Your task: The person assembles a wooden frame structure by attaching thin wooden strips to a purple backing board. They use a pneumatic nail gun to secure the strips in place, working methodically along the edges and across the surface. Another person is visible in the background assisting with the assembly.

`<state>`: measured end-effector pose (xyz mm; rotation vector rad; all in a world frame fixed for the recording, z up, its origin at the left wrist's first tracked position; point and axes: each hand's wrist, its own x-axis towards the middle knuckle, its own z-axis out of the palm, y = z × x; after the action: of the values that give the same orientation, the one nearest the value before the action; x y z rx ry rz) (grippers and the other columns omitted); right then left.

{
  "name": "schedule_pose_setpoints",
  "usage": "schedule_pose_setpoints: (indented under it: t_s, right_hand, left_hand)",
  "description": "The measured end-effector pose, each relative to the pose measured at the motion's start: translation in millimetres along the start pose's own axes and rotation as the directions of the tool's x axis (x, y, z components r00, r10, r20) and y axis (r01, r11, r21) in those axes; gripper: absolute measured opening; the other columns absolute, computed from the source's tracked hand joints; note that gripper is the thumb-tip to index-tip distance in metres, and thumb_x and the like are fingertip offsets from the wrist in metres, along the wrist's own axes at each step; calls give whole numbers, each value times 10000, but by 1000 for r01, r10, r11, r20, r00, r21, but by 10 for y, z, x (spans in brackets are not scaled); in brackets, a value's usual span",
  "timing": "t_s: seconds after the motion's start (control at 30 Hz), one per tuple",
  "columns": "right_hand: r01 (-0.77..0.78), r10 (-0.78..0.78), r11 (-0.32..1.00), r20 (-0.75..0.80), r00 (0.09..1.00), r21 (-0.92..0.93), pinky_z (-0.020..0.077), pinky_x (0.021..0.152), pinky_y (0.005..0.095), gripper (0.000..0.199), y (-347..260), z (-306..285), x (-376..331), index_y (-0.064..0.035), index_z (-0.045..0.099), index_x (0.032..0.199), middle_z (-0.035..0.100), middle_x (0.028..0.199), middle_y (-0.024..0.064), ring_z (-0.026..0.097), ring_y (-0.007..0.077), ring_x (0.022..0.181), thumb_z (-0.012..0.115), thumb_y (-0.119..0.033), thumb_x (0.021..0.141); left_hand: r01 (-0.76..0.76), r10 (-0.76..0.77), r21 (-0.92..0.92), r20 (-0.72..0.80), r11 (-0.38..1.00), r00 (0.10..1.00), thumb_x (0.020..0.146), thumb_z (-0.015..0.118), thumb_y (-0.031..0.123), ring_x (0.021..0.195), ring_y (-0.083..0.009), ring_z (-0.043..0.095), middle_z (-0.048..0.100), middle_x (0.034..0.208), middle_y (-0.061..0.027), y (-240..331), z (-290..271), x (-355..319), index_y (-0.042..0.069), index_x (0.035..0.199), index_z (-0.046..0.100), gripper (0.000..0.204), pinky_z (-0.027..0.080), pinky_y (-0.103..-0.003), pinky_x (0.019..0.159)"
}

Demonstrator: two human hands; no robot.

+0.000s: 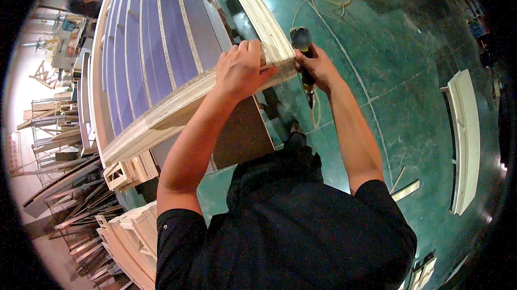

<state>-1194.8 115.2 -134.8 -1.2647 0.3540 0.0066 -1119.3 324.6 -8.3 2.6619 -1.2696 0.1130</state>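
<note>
Wooden frame (156,120), broad and pale, with visible grain, stands raised above the green floor (344,101), ahead of the person and mostly to the left. Its near rail (194,96) runs from the near left up to a corner on the right, where it meets a right rail (262,15) that has long parallel lines and stretches toward the far side. Inside lie purple-blue panels (175,39), divided by narrow speckled strips (186,21) running near to far.

Both bare forearms reach forward from black short sleeves (180,241) and converge on that corner, the left one slanting to the right, the right one slanting to the left. The left grip (237,69) lies on the near rail just left of the corner, knuckles up, fingers bent over the wood and thumb stretched to the right; whether it clamps or merely presses, I cannot tell. The right grip (318,66) is closed around a dark hand tool (306,47), held just right of the corner with its rounded end farther away and its narrow end pointing nearer. A pale hose (331,0) lies coiled on the floor at the far right.
</note>
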Motion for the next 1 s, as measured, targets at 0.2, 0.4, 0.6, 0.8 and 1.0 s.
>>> schedule_pose_setpoints:
  t_s: [0.2, 0.4, 0.6, 0.8, 1.0]
  right_hand:
    - [11, -11, 1000, 18, 1000, 6, 456, 754, 305, 367, -44, -21, -9, -69, 587, 1092, 582, 870, -10, 544, 131, 799, 774, -335, 921]
    - [22, -23, 997, 7, 1000, 76, 457, 749, 305, 386, -97, 48, -56, -64, 590, 1094, 588, 872, -10, 544, 131, 797, 781, -346, 912]
    - [11, -12, 997, 7, 1000, 73, 465, 751, 305, 397, -27, -5, -38, -54, 594, 1109, 602, 897, -5, 551, 131, 802, 789, -334, 906]
    - [-4, 5, 1000, -163, 987, 11, 495, 714, 321, 413, -84, 53, -97, -76, 639, 1137, 665, 920, 8, 583, 124, 795, 821, -338, 874]
    - [-55, 77, 993, -212, 974, 107, 468, 674, 284, 358, -275, 54, -135, -71, 617, 1192, 614, 892, -12, 557, 106, 765, 748, -299, 948]
  left_hand:
    - [41, -42, 39, 10, 998, 999, 771, 807, 439, 939, -364, 649, 651, 986, -145, 90, -25, 17, 43, 1027, 566, 529, 493, -493, 758]
    - [42, -43, 52, 22, 998, 999, 786, 789, 430, 955, -371, 645, 646, 1008, -153, 83, -15, 9, 36, 1027, 563, 514, 483, -510, 758]
    - [31, -31, 71, -1, 997, 1000, 788, 787, 410, 958, -368, 642, 642, 1020, -153, 120, -15, 12, 37, 1038, 546, 509, 473, -516, 759]
    - [58, -56, -28, 51, 998, 997, 773, 798, 437, 1050, -377, 618, 626, 1117, -168, 90, -61, 42, 21, 1187, 530, 645, 466, -510, 852]
    - [15, -13, -15, 103, 1000, 995, 755, 790, 574, 1236, -374, 529, 564, 1317, -203, -560, -524, -454, 37, 1481, 404, 982, 383, -503, 1057]
